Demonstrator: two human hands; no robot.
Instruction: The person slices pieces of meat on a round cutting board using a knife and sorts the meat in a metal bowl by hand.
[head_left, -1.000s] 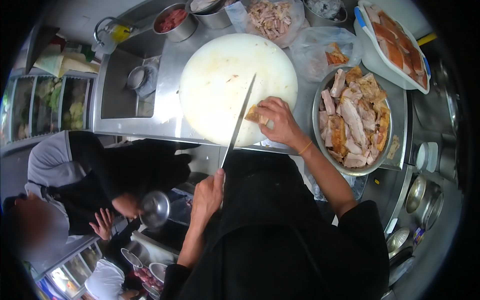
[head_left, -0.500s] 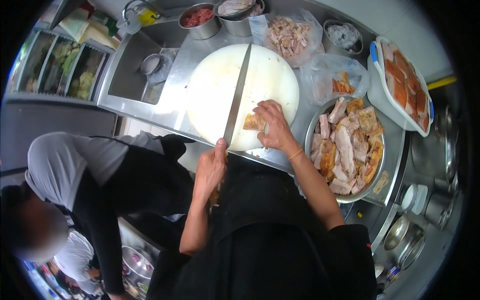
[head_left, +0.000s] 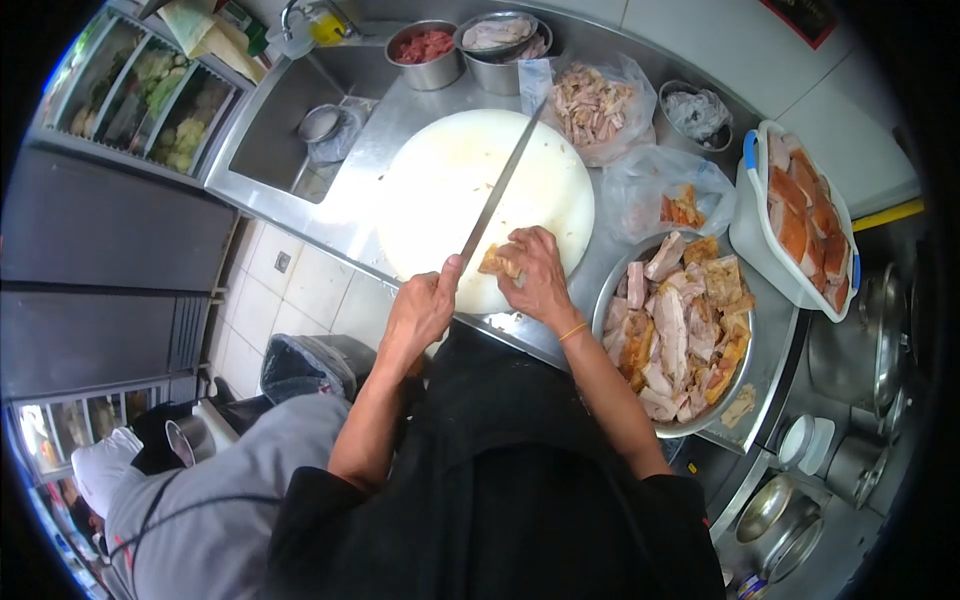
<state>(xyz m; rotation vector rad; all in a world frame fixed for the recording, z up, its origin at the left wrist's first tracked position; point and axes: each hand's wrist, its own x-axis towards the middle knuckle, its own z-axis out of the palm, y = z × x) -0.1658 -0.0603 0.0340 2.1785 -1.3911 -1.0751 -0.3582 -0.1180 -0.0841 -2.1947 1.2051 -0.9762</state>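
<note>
Head | left hand [head_left: 422,308] part-hides knife [head_left: 504,182] | right hand [head_left: 538,280] part-hides meat [head_left: 494,261]

The round white board [head_left: 487,205] shines so bright that its left half looks washed out. The metal counter [head_left: 357,168] glares near its sink edge. Straight things bend near the black round rim. The hands look mostly sharp.

Pale tiled floor [head_left: 258,300] beside grey cabinets [head_left: 100,240], white tiled wall [head_left: 730,50] opposite.
</note>
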